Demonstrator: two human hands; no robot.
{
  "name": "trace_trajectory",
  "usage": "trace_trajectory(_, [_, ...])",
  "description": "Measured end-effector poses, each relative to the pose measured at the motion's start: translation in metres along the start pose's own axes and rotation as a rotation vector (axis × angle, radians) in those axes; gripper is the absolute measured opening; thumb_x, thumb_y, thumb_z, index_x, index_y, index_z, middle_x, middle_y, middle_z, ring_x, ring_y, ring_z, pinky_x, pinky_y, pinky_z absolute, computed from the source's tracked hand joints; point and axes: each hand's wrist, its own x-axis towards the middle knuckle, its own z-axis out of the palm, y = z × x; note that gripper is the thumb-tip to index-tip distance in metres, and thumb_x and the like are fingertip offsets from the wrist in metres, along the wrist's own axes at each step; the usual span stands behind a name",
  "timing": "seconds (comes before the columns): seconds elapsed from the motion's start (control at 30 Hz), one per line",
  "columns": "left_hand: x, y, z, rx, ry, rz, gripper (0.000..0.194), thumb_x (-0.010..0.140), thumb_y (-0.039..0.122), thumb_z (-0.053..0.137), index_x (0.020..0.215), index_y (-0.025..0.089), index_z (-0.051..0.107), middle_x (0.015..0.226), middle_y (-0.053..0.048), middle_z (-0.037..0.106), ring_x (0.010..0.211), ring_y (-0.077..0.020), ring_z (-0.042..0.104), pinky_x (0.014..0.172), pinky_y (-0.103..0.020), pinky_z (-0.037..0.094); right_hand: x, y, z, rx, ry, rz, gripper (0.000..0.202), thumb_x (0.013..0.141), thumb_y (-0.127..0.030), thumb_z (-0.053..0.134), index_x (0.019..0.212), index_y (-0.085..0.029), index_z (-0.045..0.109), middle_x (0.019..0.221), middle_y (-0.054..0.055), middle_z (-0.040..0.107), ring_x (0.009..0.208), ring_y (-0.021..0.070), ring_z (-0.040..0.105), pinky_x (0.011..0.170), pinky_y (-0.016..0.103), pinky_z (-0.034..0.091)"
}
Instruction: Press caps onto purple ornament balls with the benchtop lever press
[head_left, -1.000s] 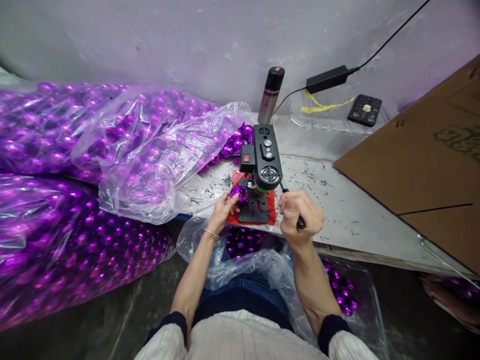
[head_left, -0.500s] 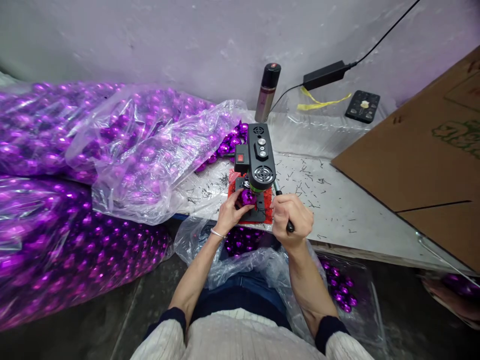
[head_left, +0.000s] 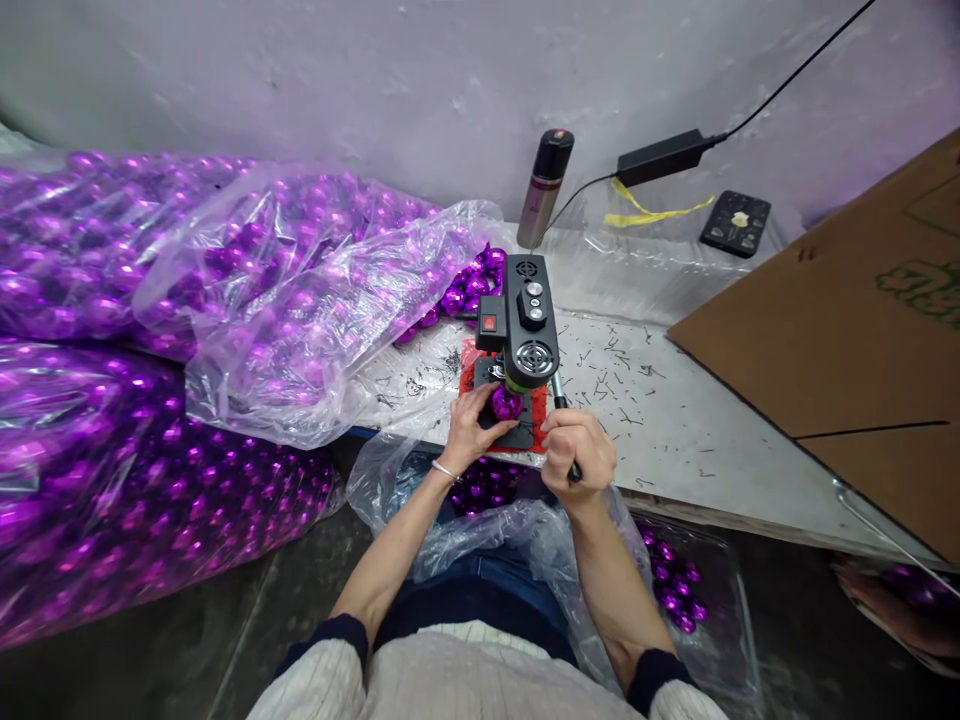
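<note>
A black press machine [head_left: 532,315] with a red switch stands on a red mat [head_left: 538,420] at the table's front edge. Beneath its head, a shiny purple ball [head_left: 507,402] sits over the black base. My left hand [head_left: 474,425] holds the ball from the left, thumb in front and fingers behind. My right hand [head_left: 579,450] is wrapped round the black grip of the machine's lever [head_left: 559,392]. Below the table edge, more purple balls [head_left: 484,487] lie in a clear plastic bag [head_left: 517,535] across my lap.
Big clear bags [head_left: 255,380] full of purple balls fill the left. Behind the machine stand a spray can [head_left: 545,190] and a black power adapter [head_left: 664,157]. A black phone-like item [head_left: 735,224] and a cardboard box [head_left: 840,370] are at right. Dark scraps litter the white table [head_left: 652,420].
The view has shifted slightly. My left hand's fingers have loosened a little around the ball, showing more of it. My right hand stays on the lever, slightly lower and nearer me.
</note>
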Motion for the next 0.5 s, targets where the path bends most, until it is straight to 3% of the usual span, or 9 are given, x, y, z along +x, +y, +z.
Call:
trace_trajectory(0.17, [-0.001, 0.002, -0.001, -0.024, 0.006, -0.008, 0.064, 0.079, 0.051, 0.084, 0.133, 0.023, 0.066, 0.132, -0.013, 0.071, 0.124, -0.0319, 0.064, 0.106, -0.046, 0.047, -0.023, 0.012, 0.014, 0.006, 0.090, -0.055, 0.031, 0.104, -0.027, 0.041, 0.074, -0.023, 0.050, 0.069, 0.000, 0.061, 0.057, 0.0113, 0.053, 0.059, 0.028, 0.048])
trace_trajectory(0.5, [-0.001, 0.001, 0.001, -0.031, 0.025, 0.019, 0.064, 0.079, 0.053, 0.083, 0.132, 0.022, 0.067, 0.130, -0.014, 0.071, 0.122, -0.0324, 0.065, 0.105, -0.048, 0.048, -0.044, 0.016, 0.026, 0.038, 0.176, 0.015, 0.032, 0.104, -0.032, 0.039, 0.076, -0.024, 0.050, 0.071, 0.000, 0.061, 0.059, 0.0127, 0.058, 0.063, 0.033, 0.051])
